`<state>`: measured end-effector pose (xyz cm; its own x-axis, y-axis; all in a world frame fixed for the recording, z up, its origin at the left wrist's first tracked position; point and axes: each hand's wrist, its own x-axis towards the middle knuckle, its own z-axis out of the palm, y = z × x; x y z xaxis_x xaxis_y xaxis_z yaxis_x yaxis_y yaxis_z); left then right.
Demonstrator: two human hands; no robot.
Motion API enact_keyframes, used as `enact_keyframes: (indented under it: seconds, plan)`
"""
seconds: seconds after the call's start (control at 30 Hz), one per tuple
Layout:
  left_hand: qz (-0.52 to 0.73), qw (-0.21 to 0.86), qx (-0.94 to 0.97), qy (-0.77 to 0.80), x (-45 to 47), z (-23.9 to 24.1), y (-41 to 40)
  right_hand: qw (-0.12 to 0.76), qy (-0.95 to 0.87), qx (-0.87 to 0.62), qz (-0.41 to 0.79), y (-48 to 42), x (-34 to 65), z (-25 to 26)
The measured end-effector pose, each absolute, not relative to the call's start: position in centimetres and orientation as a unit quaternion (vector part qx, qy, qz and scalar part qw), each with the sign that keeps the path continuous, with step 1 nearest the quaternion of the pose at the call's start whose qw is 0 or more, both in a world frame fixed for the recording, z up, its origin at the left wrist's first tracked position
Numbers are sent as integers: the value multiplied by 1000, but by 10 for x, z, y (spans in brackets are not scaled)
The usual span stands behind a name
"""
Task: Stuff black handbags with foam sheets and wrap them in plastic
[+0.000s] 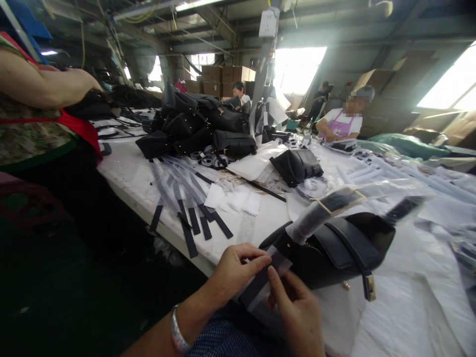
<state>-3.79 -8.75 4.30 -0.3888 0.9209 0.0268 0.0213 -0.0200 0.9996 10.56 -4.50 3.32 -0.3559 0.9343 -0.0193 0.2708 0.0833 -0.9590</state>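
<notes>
Both hands close together at the near table edge, grips narrow: left hand (238, 272) pinches a film-wrapped dark strap (256, 287) between thumb and finger; right hand (295, 307) holds the same strap just beside, thumb on top, fingers curled behind it. The strap slants between the two hands, its lower end hanging toward the wearer's lap. Silver-coloured bracelet (177, 332) on the left wrist. Directly beyond the right hand, and extending to its right, lies a black handbag (334, 248) — gold-coloured clasp (369, 287) on a strap at its right side, handle (305, 223) arching above in clear film, with a gold-edged rectangular fitting (340, 199) on it. Ahead of the left hand and to its left: a fan of loose dark straps (189, 233), partly in film, and small white sheets (232, 198). Farther ahead, a heap of black bags (201, 121); a single black bag (297, 165) lies apart, beyond the handbag by the hands. Co-worker in a red apron (80, 130) stands far left of the hands; another, in a purple apron (340, 125), is across the white table (124, 161), ahead and right.
</notes>
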Motion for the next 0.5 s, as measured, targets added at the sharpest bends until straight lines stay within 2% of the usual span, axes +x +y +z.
enact_keyframes:
  seconds: [0.33,0.5]
  plan:
    - [614,438,324,571,-26,25,-101,327,-657,-468,492,-45,102,35]
    - [652,402,283,577,-18,17,-106,331,-669,-448,492,-40,104,33]
